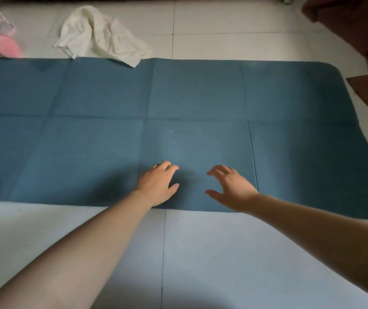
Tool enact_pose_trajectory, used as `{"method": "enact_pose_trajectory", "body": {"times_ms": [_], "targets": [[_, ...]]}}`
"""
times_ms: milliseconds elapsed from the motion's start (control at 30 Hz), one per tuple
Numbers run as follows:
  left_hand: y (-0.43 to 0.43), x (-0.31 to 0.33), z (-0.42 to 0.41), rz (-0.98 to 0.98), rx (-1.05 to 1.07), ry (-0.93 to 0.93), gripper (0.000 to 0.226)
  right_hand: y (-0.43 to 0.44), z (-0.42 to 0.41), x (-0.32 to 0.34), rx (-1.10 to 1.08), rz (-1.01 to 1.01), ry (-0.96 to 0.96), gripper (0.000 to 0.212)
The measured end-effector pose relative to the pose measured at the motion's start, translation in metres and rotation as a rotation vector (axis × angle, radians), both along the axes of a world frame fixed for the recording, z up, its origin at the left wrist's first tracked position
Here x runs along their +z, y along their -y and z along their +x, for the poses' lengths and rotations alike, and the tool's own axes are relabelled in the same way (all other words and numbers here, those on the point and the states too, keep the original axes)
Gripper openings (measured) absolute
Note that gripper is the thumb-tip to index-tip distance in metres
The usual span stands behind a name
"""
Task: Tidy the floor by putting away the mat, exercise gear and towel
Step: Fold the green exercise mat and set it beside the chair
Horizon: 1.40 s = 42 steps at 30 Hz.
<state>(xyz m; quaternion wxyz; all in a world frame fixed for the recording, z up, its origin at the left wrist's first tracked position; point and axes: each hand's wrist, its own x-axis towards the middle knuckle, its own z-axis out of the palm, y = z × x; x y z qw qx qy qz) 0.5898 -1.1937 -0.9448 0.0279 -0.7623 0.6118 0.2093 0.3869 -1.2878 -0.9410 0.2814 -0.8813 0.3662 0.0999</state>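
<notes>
We see the blue mat [200,97] lying flat on the tiled floor [223,253], stretching from 9 to 3 o'clock, its fold creases showing. Our left grip [158,184] and right grip [232,188] are side by side over its near edge at about 6 o'clock. Both have fingers spread and loosely curved, holding nothing; we cannot tell whether they touch the mat. At 11 o'clock the crumpled white towel [98,34] lies on the floor, one corner overlapping the mat's far edge. At 10 o'clock blurred pink gear [4,44] sits just beyond that edge.
</notes>
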Motion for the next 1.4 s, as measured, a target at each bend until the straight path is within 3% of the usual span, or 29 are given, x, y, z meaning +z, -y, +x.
{"method": "enact_pose_trajectory", "body": {"times_ms": [200,333,500,700,1033,1400], "targets": [[-0.010,-0.026,0.006,0.021,-0.034,0.052,0.055,-0.007,-0.007,-0.032,0.066,-0.023,-0.172,0.069],[-0.013,-0.028,0.002,0.091,-0.024,0.033,0.067,-0.015,-0.002,-0.037,-0.034,0.019,-0.142,0.076],[-0.022,-0.037,0.007,0.119,-0.036,0.023,0.069,-0.011,0.014,-0.046,0.071,-0.067,-0.148,0.080],[-0.024,-0.038,0.019,0.174,0.164,-0.044,0.072,-0.013,0.013,-0.050,0.126,-0.051,-0.172,0.080],[-0.048,-0.049,0.004,0.237,0.124,-0.010,0.075,-0.020,0.002,-0.059,0.455,-0.156,-0.217,0.081],[-0.056,-0.046,-0.006,0.231,0.066,0.064,0.075,-0.009,0.000,-0.058,0.505,-0.198,-0.178,0.067]]}}
